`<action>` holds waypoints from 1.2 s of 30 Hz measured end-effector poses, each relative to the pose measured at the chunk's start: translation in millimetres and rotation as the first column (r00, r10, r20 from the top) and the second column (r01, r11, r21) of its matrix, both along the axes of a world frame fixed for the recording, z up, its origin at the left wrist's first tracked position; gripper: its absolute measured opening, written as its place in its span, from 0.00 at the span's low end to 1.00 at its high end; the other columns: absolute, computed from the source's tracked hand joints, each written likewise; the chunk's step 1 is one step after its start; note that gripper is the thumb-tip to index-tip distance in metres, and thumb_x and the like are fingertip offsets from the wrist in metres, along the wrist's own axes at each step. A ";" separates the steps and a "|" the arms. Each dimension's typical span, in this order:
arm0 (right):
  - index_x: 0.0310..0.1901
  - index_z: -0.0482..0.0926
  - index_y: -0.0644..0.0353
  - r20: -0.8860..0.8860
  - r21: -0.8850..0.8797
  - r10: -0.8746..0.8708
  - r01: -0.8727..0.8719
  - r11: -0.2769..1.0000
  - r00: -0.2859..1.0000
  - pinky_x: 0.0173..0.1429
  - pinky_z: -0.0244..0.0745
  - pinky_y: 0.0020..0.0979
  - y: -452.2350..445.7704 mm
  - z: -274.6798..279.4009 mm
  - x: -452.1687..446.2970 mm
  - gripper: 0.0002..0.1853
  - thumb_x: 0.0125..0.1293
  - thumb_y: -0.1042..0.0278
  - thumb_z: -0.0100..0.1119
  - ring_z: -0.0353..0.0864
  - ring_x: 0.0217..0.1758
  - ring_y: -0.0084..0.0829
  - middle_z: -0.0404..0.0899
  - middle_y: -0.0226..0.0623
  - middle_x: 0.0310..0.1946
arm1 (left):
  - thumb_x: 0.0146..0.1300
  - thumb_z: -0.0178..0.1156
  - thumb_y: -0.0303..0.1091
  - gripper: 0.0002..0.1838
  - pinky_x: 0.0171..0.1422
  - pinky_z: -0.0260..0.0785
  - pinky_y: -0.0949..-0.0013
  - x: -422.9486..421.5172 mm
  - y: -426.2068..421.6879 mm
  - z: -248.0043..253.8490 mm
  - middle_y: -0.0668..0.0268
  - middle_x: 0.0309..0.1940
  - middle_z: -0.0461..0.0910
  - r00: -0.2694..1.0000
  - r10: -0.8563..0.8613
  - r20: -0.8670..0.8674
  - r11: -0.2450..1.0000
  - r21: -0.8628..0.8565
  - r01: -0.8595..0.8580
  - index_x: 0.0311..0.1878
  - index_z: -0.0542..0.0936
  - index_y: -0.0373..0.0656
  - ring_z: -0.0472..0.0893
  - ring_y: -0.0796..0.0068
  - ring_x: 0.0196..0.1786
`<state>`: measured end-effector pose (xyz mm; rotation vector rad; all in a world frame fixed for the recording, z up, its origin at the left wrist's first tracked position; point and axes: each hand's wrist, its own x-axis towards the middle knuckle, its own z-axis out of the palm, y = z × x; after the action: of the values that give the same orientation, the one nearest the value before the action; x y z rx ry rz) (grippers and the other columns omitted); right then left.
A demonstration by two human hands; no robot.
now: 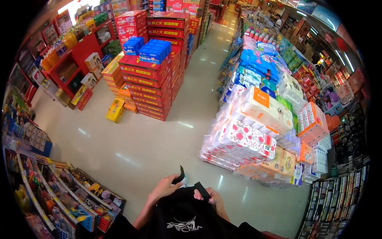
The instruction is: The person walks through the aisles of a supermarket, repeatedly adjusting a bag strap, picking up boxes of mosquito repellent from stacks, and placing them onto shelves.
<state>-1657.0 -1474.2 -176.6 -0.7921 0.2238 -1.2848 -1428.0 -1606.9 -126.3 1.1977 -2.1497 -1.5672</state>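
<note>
My left hand [164, 187] is closed on a narrow black strap [181, 175], whose curved end sticks up past the fingers. My right hand [215, 198] grips a wider, flat black strap [202, 191], which slants across the fingertips. Both hands are in front of my black shirt [187, 211], a short gap apart. Whether the two black pieces belong to one strap cannot be made out. Part of a light shoe [184, 181] shows between the hands, against the floor.
Ahead on the left rises a stack of red drink cartons [147, 85], with blue boxes [155, 51] on top. Packs of tissue paper [242, 137] are piled at right. Toy shelves [59, 195] curve along the lower left; a packed rack [332, 203] stands lower right. Shiny floor [131, 147] runs between.
</note>
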 end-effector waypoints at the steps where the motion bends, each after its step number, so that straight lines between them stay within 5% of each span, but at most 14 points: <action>1: 0.33 0.82 0.59 0.043 0.073 -0.053 0.050 0.996 0.998 0.52 0.63 0.39 1.8 2.0 -3.3 0.14 0.59 0.55 0.68 0.71 0.46 0.38 0.78 0.44 0.41 | 0.64 0.62 0.47 0.26 0.56 0.73 0.60 -7.6 -3.4 -1.8 0.50 0.50 0.81 1.000 -0.015 0.015 1.000 -0.009 0.015 0.55 0.76 0.35 0.82 0.52 0.51; 4: 0.31 0.79 0.57 0.173 0.170 -0.133 0.104 0.980 0.976 0.49 0.61 0.38 -1.7 10.1 -9.5 0.13 0.65 0.55 0.62 0.69 0.42 0.34 0.75 0.40 0.37 | 0.64 0.61 0.50 0.27 0.58 0.72 0.59 -28.2 -9.3 1.3 0.48 0.52 0.80 0.995 -0.060 0.074 0.996 0.075 0.054 0.56 0.76 0.35 0.80 0.51 0.54; 6: 0.25 0.74 0.55 0.279 0.053 -0.053 0.040 0.998 0.959 0.45 0.59 0.34 -24.7 13.9 -17.0 0.17 0.68 0.53 0.58 0.65 0.37 0.29 0.70 0.33 0.29 | 0.64 0.61 0.50 0.27 0.59 0.72 0.59 -34.7 -12.5 -7.1 0.48 0.52 0.80 0.988 -0.104 0.114 0.993 0.065 0.097 0.56 0.76 0.35 0.80 0.50 0.55; 10: 0.30 0.79 0.55 0.108 0.363 0.077 -0.112 0.925 0.991 0.45 0.63 0.30 -40.8 -11.3 -46.0 0.13 0.72 0.61 0.52 0.69 0.35 0.26 0.75 0.31 0.29 | 0.65 0.61 0.47 0.25 0.58 0.72 0.59 -40.6 -19.9 -12.0 0.49 0.50 0.80 0.983 -0.155 0.095 0.988 0.005 0.155 0.56 0.76 0.35 0.80 0.51 0.55; 13: 0.36 0.83 0.60 -0.449 0.805 0.172 0.313 0.503 0.877 0.44 0.70 0.28 -61.1 -17.6 -34.4 0.14 0.71 0.60 0.54 0.75 0.35 0.25 0.80 0.32 0.32 | 0.65 0.61 0.43 0.23 0.57 0.73 0.60 -51.7 -32.7 -3.8 0.50 0.49 0.81 0.996 -0.066 -0.062 0.993 0.090 0.071 0.55 0.77 0.35 0.80 0.55 0.54; 14: 0.43 0.84 0.63 -0.670 0.623 0.192 0.403 0.670 0.717 0.44 0.74 0.27 -53.7 -52.0 -36.0 0.17 0.70 0.56 0.56 0.79 0.36 0.23 0.83 0.31 0.34 | 0.66 0.61 0.42 0.22 0.57 0.73 0.61 -56.0 -40.1 0.5 0.51 0.49 0.81 0.998 -0.027 -0.062 0.991 0.131 0.035 0.55 0.77 0.35 0.81 0.57 0.54; 17: 0.44 0.84 0.63 -0.843 0.458 0.203 0.467 0.756 0.498 0.46 0.73 0.26 -48.8 -83.1 -39.0 0.19 0.71 0.54 0.55 0.79 0.37 0.22 0.83 0.32 0.34 | 0.66 0.62 0.40 0.20 0.57 0.73 0.62 -61.4 -57.8 13.5 0.53 0.49 0.81 0.997 0.053 -0.063 0.984 0.172 -0.041 0.55 0.77 0.35 0.81 0.62 0.54; 19: 0.44 0.83 0.63 -0.870 0.438 0.234 0.462 0.771 0.435 0.47 0.73 0.27 -55.7 -82.6 -40.7 0.19 0.71 0.53 0.55 0.79 0.39 0.23 0.83 0.33 0.35 | 0.66 0.62 0.38 0.20 0.57 0.73 0.64 -61.6 -72.3 23.9 0.54 0.49 0.82 0.996 0.050 -0.078 0.996 0.075 -0.044 0.55 0.76 0.34 0.81 0.65 0.53; 23: 0.50 0.81 0.62 -0.936 0.301 0.159 0.476 0.827 0.316 0.49 0.73 0.27 -80.8 -90.5 -30.1 0.19 0.70 0.54 0.56 0.78 0.42 0.23 0.83 0.35 0.38 | 0.67 0.61 0.36 0.19 0.59 0.70 0.65 -56.5 -105.7 54.2 0.56 0.47 0.82 0.986 -0.024 -0.165 0.988 0.145 0.048 0.55 0.76 0.34 0.80 0.66 0.53; 26: 0.54 0.78 0.63 -0.861 0.345 0.050 0.510 0.788 0.506 0.47 0.73 0.28 -109.1 -75.9 -15.2 0.18 0.70 0.60 0.57 0.77 0.41 0.24 0.82 0.35 0.38 | 0.67 0.60 0.35 0.18 0.61 0.69 0.66 -50.1 -129.9 49.3 0.57 0.48 0.81 0.958 -0.094 -0.272 0.987 0.098 0.125 0.55 0.75 0.34 0.80 0.66 0.53; 32: 0.60 0.74 0.63 -0.771 0.392 -0.040 0.522 0.757 0.636 0.50 0.71 0.24 -177.6 -21.7 14.4 0.19 0.71 0.65 0.55 0.76 0.43 0.21 0.80 0.30 0.41 | 0.68 0.59 0.35 0.17 0.59 0.69 0.65 -27.8 -181.2 50.1 0.58 0.48 0.81 0.923 -0.086 -0.376 0.982 0.123 0.141 0.54 0.76 0.34 0.79 0.67 0.53; 35: 0.59 0.74 0.63 -0.623 0.455 -0.056 0.420 0.785 0.780 0.51 0.70 0.23 -208.6 -6.1 19.5 0.18 0.72 0.65 0.54 0.75 0.44 0.21 0.80 0.30 0.42 | 0.68 0.60 0.36 0.17 0.58 0.70 0.65 -11.2 -206.4 47.4 0.57 0.45 0.81 0.924 -0.054 -0.379 0.989 0.107 0.102 0.53 0.76 0.34 0.80 0.66 0.51; 36: 0.50 0.78 0.56 -0.529 0.548 -0.025 0.364 0.753 0.848 0.47 0.66 0.26 -215.5 11.8 20.3 0.10 0.68 0.68 0.55 0.71 0.40 0.23 0.74 0.28 0.35 | 0.68 0.60 0.36 0.17 0.57 0.70 0.64 -4.0 -213.8 41.1 0.56 0.45 0.81 0.941 -0.029 -0.337 0.993 0.101 0.067 0.53 0.76 0.33 0.80 0.66 0.50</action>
<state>-1636.7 -1689.7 -164.7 -0.4886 1.1386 -1.0711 -1432.0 -1820.8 -85.2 0.8359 -1.9067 -1.7842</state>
